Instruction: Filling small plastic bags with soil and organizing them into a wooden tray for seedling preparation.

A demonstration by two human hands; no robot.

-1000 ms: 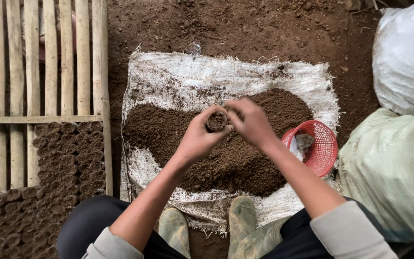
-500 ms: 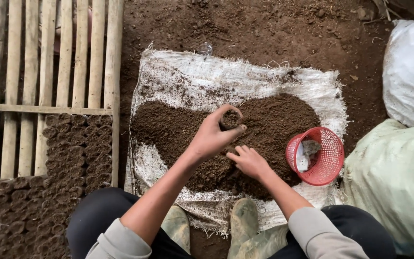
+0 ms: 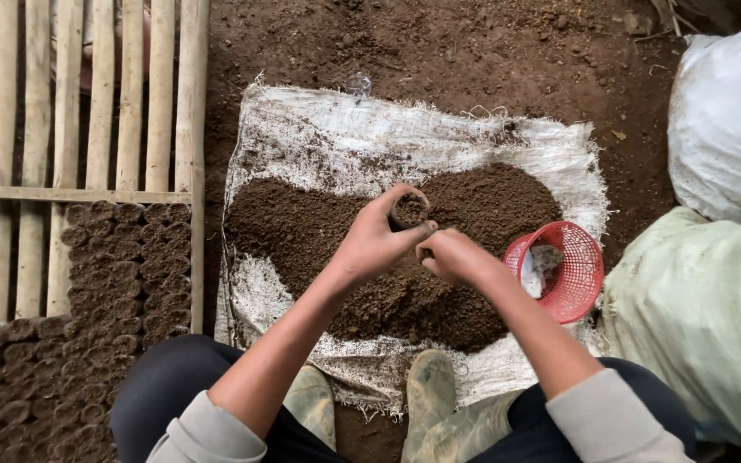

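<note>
Bare brown earth ground (image 3: 473, 51) fills the frame; outdoor setting. Centre: white woven plastic sack sheet (image 3: 319, 146), spread flat, bearing a broad heap of dark brown potting soil (image 3: 302, 231).

Left hand (image 3: 370, 244), centre frame: fingers curled around a small soil-filled seedling pot (image 3: 408, 209), held above the heap. Right hand (image 3: 448, 255), just beside and lower: fingers clenched loosely; whether they hold soil cannot be told.

Right of heap: round red plastic mesh basket (image 3: 572, 287), on the sheet's edge, with pale material inside.

Upper left: pale bamboo slat frame (image 3: 96, 111). Lower left: packed rows of dark filled seedling pots (image 3: 87, 283).

Right edge: white filled sack (image 3: 726, 120) above, pale green filled sack (image 3: 696, 317) below.

Bottom centre: two muddy green rubber boots (image 3: 430, 394) on the sheet's near edge.
</note>
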